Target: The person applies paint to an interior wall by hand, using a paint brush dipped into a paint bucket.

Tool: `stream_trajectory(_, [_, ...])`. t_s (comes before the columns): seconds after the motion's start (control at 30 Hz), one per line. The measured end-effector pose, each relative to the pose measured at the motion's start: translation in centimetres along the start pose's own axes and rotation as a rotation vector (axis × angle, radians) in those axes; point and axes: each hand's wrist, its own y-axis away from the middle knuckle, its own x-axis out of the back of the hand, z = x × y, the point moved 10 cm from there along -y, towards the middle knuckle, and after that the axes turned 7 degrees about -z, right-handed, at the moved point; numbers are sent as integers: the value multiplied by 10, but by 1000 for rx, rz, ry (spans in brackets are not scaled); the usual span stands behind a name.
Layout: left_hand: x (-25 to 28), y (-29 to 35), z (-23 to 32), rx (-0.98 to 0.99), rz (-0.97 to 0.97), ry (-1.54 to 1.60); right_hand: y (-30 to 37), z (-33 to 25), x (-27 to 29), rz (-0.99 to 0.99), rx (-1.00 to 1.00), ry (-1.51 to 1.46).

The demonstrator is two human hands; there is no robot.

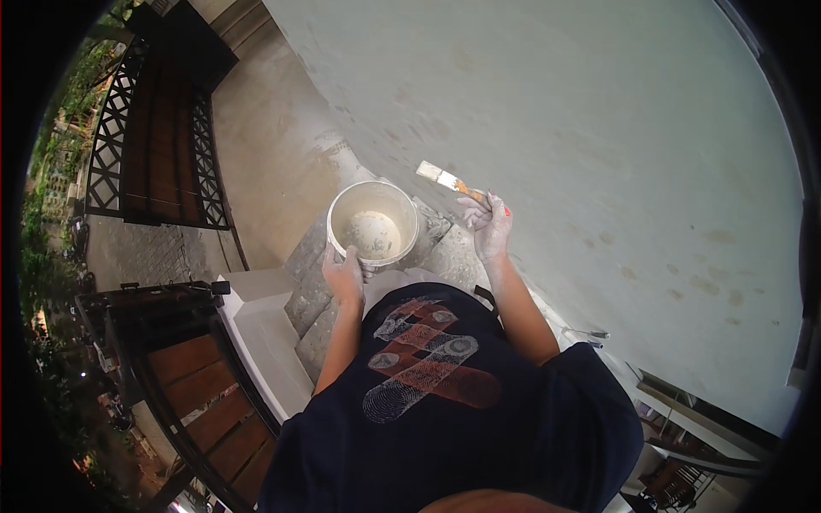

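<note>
My left hand [345, 273] grips the near rim of a round whitish bucket [334, 215], thumb over the edge. A pale layer with darker specks covers the bucket's bottom. To the right of it, my right hand [492, 227] is raised and closed around the handle of a flat paintbrush [441, 176]. The brush has white-coated bristles and points to the upper left, apart from both bucket and wall. White residue coats the fingers of my right hand, and a small red patch shows on it.
A large pale grey-green wall [599, 128] with brownish smudges fills the right side. Dusty paving [256, 128] stretches ahead on the left. Black-framed brown gates [160, 145] and a white pillar [265, 316] stand to the left. Greenery lines the far left.
</note>
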Motion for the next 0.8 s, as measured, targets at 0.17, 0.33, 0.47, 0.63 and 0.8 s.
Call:
stream_trajectory(0.17, [21,-20,-20,-184,72,-201,23,12,26,85,15,-16])
stream_trajectory(0.33, [15,3,0,-164,59,-137,42,26,50,153,-23,-19])
stream_trajectory(0.47, [27,8,-6,-229,44,-77,50,26,42,155,-33,-16])
stream_trajectory(0.63, [11,3,14,-162,2,-93,47,26,43,151,7,-26])
stream_trajectory(0.8, [32,-34,-29,-130,-11,-209,54,29,40,220,45,-68])
